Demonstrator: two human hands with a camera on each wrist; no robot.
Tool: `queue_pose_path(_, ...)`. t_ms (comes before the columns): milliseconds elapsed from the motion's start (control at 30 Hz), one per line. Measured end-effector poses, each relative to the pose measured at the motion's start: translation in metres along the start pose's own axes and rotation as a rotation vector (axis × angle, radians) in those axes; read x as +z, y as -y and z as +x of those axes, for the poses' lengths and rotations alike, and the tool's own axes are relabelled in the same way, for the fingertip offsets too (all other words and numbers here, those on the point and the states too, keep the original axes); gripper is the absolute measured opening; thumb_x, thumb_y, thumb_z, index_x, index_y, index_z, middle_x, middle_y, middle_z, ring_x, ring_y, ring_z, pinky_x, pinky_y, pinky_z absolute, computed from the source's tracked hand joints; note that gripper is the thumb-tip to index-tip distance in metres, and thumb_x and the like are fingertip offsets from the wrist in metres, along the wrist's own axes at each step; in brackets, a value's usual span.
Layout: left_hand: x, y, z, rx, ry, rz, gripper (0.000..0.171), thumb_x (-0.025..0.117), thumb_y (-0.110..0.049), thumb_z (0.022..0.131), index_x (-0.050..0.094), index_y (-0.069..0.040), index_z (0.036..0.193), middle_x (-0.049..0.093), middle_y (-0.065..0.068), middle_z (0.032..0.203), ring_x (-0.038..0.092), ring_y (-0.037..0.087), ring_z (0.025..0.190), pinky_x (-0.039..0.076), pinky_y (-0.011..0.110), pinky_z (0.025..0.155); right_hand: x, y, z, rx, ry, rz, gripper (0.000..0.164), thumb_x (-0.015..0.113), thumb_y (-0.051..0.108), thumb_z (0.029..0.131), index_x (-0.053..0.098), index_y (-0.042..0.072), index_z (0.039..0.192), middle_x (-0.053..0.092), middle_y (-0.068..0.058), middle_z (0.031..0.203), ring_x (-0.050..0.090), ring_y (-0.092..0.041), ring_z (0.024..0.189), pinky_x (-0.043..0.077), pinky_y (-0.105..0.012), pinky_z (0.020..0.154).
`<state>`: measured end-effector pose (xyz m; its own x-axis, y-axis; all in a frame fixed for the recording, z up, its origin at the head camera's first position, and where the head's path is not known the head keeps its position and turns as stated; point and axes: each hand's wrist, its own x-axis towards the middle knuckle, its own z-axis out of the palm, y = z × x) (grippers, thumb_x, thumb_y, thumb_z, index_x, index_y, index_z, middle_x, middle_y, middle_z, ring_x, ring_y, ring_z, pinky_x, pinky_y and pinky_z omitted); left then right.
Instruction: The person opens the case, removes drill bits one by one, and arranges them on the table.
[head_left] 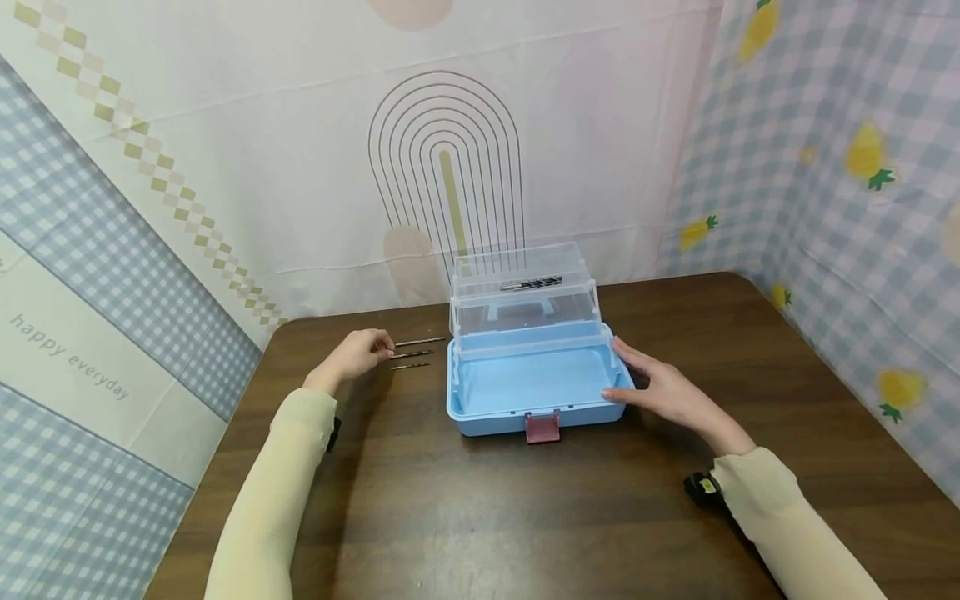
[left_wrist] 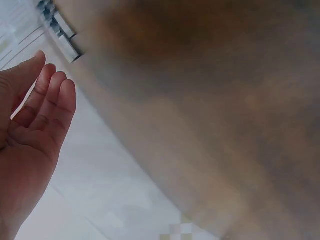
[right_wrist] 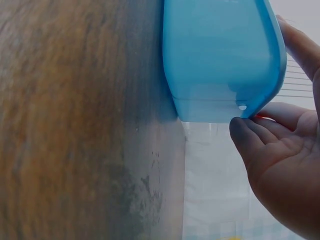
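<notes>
Fingers [head_left: 381,342] of the left hand [head_left: 358,352] are bent toward the thumb and set right at the near ends of three drill bits [head_left: 415,354]; whether one is pinched cannot be told, since the tips partly hide the ends. By the right hand [head_left: 663,390] the right end of a box [head_left: 495,425] is gripped, its thumb and fingers spread apart along the rim. The bits are laid on the tabletop [head_left: 480,517] just left of the box, one behind another, roughly parallel; they are slim, spiral-fluted, dull gold to dark, and of unequal length. The box is light blue, shallow and opened toward the front, with a clear upper section [head_left: 474,313] raised at its back, in which silver bits [head_left: 542,283] with dark flutes are held. A pinkish-red latch [head_left: 542,428] is hung at the front rim. Broad dark wood is left in front of the box and to its right, while behind it little depth is given before the back edge and the printed cloth [head_left: 315,183]. Between bits and box only a narrow gap is left, and the left side is closed off by checked cloth [head_left: 67,500]. Pale sleeves [head_left: 262,483] are worn, and by the right cuff a black device [head_left: 702,489] is strapped.
</notes>
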<state>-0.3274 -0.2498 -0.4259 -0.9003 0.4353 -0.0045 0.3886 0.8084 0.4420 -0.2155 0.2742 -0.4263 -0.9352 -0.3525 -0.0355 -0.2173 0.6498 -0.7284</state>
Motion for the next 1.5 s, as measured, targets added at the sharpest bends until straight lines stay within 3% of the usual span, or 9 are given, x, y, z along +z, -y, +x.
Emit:
queue_pose_path(200, -0.021, -0.006, 0.01, -0.018, -0.039, -0.004, 0.006, 0.064, -0.009, 0.099, 0.067, -0.004, 0.1, 0.069, 0.015, 0.093, 0.062, 0.025, 0.086, 0.05, 0.043, 0.078, 0.003, -0.002, -0.002, -0.008, 0.0, -0.004, 0.094, 0.072, 0.049, 0.091, 0.02, 0.015, 0.162, 0.017, -0.016, 0.166, 0.021, -0.045, 0.148, 0.026, -0.068, 0.111)
queue_pose_path(500, -0.051, -0.02, 0.031, -0.007, -0.11, -0.008, 0.014, 0.062, -0.015, 0.101, 0.068, -0.002, 0.104, 0.068, 0.015, 0.099, 0.064, 0.031, 0.092, 0.051, 0.047, 0.081, 0.001, 0.0, 0.0, -0.017, -0.006, -0.007, 0.094, 0.072, 0.048, 0.091, 0.02, 0.014, 0.162, 0.017, -0.016, 0.166, 0.02, -0.046, 0.148, 0.026, -0.068, 0.111)
queue_pose_path(667, -0.058, -0.032, 0.04, 0.001, -0.133, -0.049, 0.02, 0.062, -0.019, 0.102, 0.068, -0.001, 0.107, 0.068, 0.014, 0.1, 0.064, 0.03, 0.094, 0.05, 0.046, 0.084, 0.001, 0.0, 0.0, -0.014, -0.008, -0.006, 0.093, 0.072, 0.048, 0.092, 0.02, 0.015, 0.162, 0.016, -0.014, 0.166, 0.02, -0.045, 0.148, 0.025, -0.068, 0.111)
queue_pose_path(967, -0.062, -0.067, 0.061, 0.037, -0.117, -0.096, 0.031, 0.061, -0.027, 0.103, 0.069, -0.001, 0.117, 0.068, 0.013, 0.107, 0.063, 0.029, 0.101, 0.051, 0.046, 0.086, 0.001, 0.0, -0.001, -0.009, -0.009, -0.009, 0.094, 0.072, 0.05, 0.091, 0.021, 0.016, 0.162, 0.017, -0.014, 0.166, 0.02, -0.044, 0.148, 0.026, -0.068, 0.111)
queue_pose_path(1267, -0.071, -0.105, 0.091, 0.113, -0.083, -0.063, 0.025, 0.062, -0.019, 0.102, 0.068, 0.0, 0.116, 0.068, 0.014, 0.105, 0.063, 0.028, 0.099, 0.052, 0.043, 0.087, 0.002, 0.0, 0.0, 0.001, -0.004, -0.011, 0.094, 0.072, 0.05, 0.091, 0.021, 0.016, 0.162, 0.017, -0.014, 0.166, 0.02, -0.045, 0.148, 0.025, -0.068, 0.111)
queue_pose_path(1500, -0.077, -0.139, 0.113, 0.171, -0.055, -0.067, 0.027, 0.063, -0.021, 0.101, 0.066, -0.001, 0.119, 0.068, 0.01, 0.106, 0.062, 0.023, 0.098, 0.051, 0.039, 0.087, 0.001, -0.003, 0.001, -0.005, -0.005, 0.001, 0.093, 0.072, 0.05, 0.091, 0.02, 0.018, 0.162, 0.016, -0.012, 0.167, 0.019, -0.045, 0.149, 0.025, -0.069, 0.11)
